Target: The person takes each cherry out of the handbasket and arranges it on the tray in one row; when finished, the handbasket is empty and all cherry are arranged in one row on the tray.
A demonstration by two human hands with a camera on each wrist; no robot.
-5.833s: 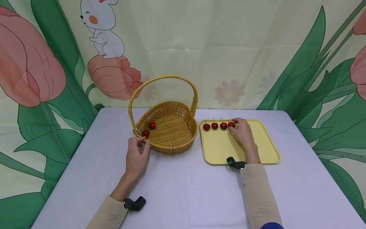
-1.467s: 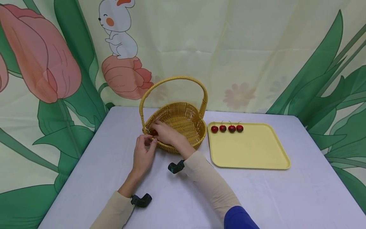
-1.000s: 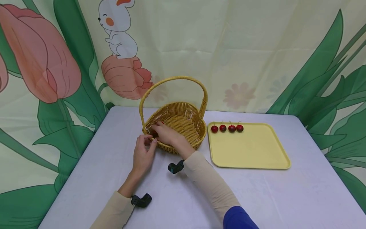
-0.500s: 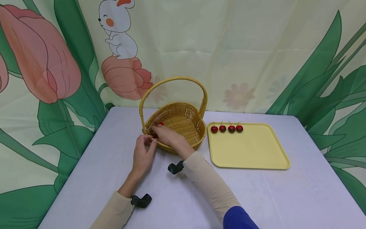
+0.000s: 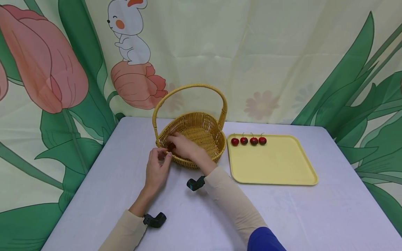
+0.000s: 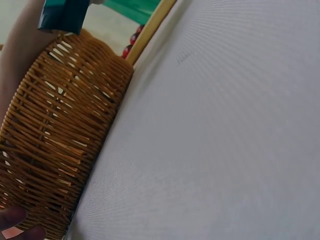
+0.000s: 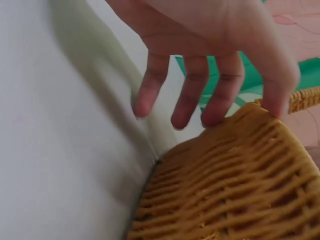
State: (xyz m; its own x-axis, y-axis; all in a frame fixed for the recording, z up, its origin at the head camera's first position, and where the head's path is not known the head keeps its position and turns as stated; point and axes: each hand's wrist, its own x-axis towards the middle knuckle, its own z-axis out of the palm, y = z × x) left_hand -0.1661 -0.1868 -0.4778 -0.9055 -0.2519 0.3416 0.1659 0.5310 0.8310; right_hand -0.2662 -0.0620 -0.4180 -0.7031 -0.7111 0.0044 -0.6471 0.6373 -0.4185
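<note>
A yellow wicker basket with a tall handle stands left of centre on the table. My left hand grips its near left rim with thumb and fingers, some lying along the outer wall in the right wrist view. My right hand reaches inside the basket at the left, its fingers curled down at a dark red cherry, which they mostly hide. Several red cherries with stems stand in a row along the far left edge of a yellow tray.
The tray lies close to the basket's right side on a white tablecloth. A printed curtain with tulips and a rabbit hangs behind the table. Both wrists wear a black camera.
Since the oldest frame, my right hand has left the cherry row and gone into the basket. Lately it shifts slightly right, covering a second red cherry. My left hand stays on the rim.
</note>
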